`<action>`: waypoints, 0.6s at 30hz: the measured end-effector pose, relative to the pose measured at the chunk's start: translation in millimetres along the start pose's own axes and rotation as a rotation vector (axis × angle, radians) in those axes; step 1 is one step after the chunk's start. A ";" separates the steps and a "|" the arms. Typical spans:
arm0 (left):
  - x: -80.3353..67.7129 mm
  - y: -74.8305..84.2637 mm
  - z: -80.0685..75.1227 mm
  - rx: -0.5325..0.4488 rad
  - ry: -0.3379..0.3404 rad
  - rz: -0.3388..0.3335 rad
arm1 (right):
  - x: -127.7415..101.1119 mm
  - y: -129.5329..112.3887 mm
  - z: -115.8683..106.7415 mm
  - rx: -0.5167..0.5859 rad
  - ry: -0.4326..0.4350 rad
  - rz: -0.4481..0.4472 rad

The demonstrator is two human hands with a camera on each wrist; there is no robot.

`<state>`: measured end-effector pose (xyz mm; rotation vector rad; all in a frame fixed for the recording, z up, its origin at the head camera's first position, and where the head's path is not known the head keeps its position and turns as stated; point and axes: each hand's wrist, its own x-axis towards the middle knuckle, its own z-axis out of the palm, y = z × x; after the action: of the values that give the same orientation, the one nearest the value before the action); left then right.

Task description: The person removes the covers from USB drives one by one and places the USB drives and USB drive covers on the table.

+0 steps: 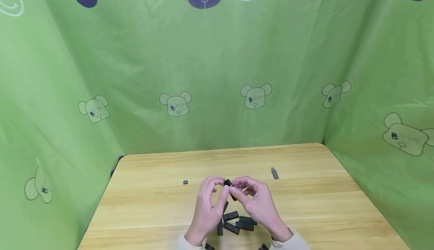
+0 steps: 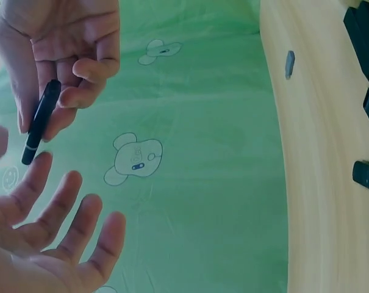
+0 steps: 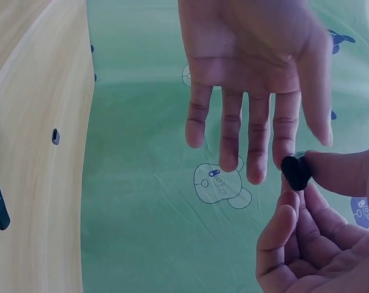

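- The right hand (image 1: 257, 201) is pinching a small black stick (image 1: 229, 188) above the wooden table (image 1: 305, 205); the left hand (image 1: 208, 205) is open beside it, fingers straight
- More black sticks (image 1: 237, 221) are lying under the hands; green bear cloth (image 1: 176, 105) is hanging all around

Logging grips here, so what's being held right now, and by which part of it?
The right hand pinches a slim black stick-shaped piece around its upper middle, between thumb and fingers. The left hand holds nothing.

On the table (image 1: 152, 212), several flat pieces (image 1: 237, 221) lie near the front edge, under both hands. A small cap (image 1: 185, 182) lies further back to the left, and another piece (image 1: 275, 173) back to the right.
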<state>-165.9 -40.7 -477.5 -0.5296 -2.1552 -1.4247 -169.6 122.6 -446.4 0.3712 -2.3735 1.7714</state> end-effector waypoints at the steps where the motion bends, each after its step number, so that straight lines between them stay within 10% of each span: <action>1: 0.6 0.8 1.0 -0.004 0.014 -0.015 | -0.2 -0.2 0.2 -0.004 -0.005 0.000; 18: 1.5 9.0 2.9 -0.241 0.007 -0.253 | -6.2 6.9 3.2 -0.160 -0.146 -0.099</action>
<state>-162.6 -34.5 -471.0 -0.3427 -2.1156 -1.8348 -165.7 122.1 -455.3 0.6034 -2.5257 1.5477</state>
